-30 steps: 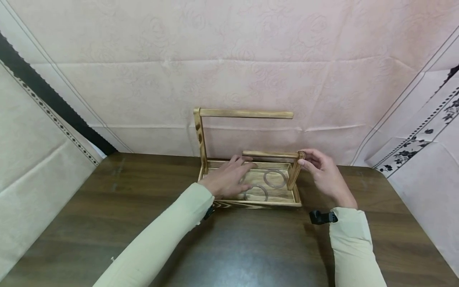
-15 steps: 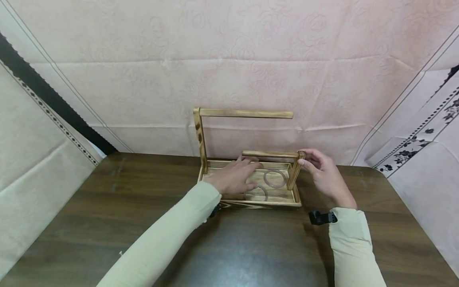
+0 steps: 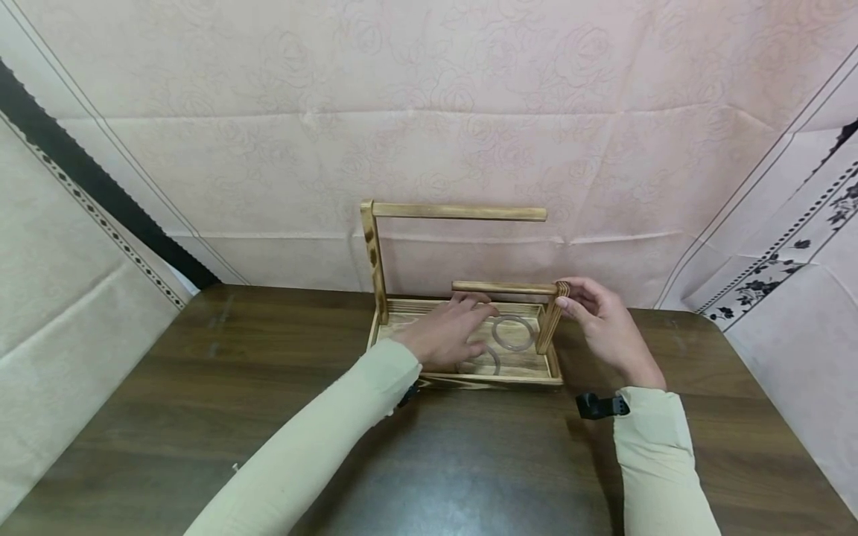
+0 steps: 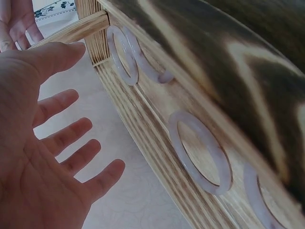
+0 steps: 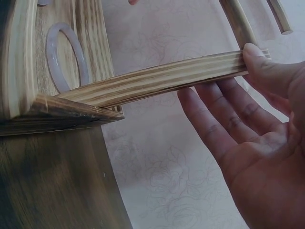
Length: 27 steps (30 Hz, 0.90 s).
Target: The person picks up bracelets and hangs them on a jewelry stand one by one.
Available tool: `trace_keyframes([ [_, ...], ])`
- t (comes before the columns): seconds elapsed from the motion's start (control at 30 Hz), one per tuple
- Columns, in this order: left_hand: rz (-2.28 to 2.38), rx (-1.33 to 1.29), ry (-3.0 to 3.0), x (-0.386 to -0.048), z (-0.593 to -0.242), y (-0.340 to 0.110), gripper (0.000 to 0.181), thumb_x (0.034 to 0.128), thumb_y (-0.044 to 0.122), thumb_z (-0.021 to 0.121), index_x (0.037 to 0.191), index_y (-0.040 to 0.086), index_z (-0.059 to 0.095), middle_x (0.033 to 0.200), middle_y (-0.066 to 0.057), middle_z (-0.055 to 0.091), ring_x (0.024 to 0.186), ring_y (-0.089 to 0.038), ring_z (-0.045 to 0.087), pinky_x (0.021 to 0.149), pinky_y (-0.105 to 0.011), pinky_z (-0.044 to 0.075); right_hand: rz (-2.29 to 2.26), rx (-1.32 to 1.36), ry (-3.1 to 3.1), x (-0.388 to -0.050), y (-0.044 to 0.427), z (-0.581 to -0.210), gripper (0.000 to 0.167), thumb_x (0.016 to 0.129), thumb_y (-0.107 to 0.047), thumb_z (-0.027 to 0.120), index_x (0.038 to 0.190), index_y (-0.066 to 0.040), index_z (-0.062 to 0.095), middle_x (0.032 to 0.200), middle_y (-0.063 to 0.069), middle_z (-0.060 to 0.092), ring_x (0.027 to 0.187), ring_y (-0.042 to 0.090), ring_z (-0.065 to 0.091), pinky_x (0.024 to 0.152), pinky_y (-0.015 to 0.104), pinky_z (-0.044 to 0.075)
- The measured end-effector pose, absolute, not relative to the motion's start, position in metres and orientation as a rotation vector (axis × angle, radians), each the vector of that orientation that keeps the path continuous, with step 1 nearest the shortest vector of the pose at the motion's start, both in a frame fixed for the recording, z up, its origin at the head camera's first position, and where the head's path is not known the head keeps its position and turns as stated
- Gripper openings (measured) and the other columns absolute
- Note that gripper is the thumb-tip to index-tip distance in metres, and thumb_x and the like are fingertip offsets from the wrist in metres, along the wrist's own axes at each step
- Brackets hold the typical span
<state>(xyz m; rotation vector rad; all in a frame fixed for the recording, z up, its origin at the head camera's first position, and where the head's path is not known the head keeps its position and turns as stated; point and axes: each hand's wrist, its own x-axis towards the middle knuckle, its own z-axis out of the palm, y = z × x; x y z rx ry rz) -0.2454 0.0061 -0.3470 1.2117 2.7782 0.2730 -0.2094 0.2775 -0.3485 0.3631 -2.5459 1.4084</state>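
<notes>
A wooden bracelet display stand (image 3: 459,381) has a shallow tray, a tall left post with a long bar (image 3: 462,212), and a short right post (image 3: 550,327) with a shorter bar (image 3: 506,288). Pale lilac bangles lie in the tray; one bangle (image 3: 513,333) is at the right, and the left wrist view shows several, including a bangle (image 4: 200,152) in the middle. My left hand (image 3: 449,331) hovers over the tray with spread fingers, holding nothing. My right hand (image 3: 606,327) pinches the top of the short post between thumb and fingers, also seen in the right wrist view.
The stand sits near the back edge of a dark brown wooden table (image 3: 429,461). A pale pink patterned cloth (image 3: 429,134) hangs behind it, with more cloth at both sides. The long bar rises above and behind my left hand.
My left hand has slid a little to the right over the tray and now covers more of the nearer bangle. My right hand and the stand stay nearly still.
</notes>
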Motion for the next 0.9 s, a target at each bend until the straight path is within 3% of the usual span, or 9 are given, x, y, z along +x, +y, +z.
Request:
trace_keyframes([
  [0.33, 0.266, 1.189, 2.767, -0.246, -0.347, 0.019, 0.069, 0.0973, 0.039, 0.068, 0.156, 0.020, 0.038, 0.166, -0.008, 0.033, 0.151, -0.031, 0.035, 0.119, -0.055, 0.036, 1.415, 0.358, -2.540, -0.210, 0.278, -0.349, 0.031, 0.105, -0.010, 0.055, 0.132, 0.004, 0.057, 0.121, 0.026, 0.067, 0.096, -0.007, 0.063, 0.087, 0.010, 0.052],
  [0.9, 0.261, 1.240, 2.732, -0.248, -0.350, 0.038, 0.061, 0.0998, 0.037, 0.064, 0.154, 0.020, 0.041, 0.165, -0.006, 0.035, 0.154, -0.030, 0.029, 0.120, -0.050, 0.036, 1.431, 0.354, -2.536, -0.210, 0.277, -0.349, 0.031, 0.105, -0.010, 0.055, 0.132, 0.004, 0.057, 0.122, 0.025, 0.067, 0.098, -0.003, 0.064, 0.088, 0.013, 0.053],
])
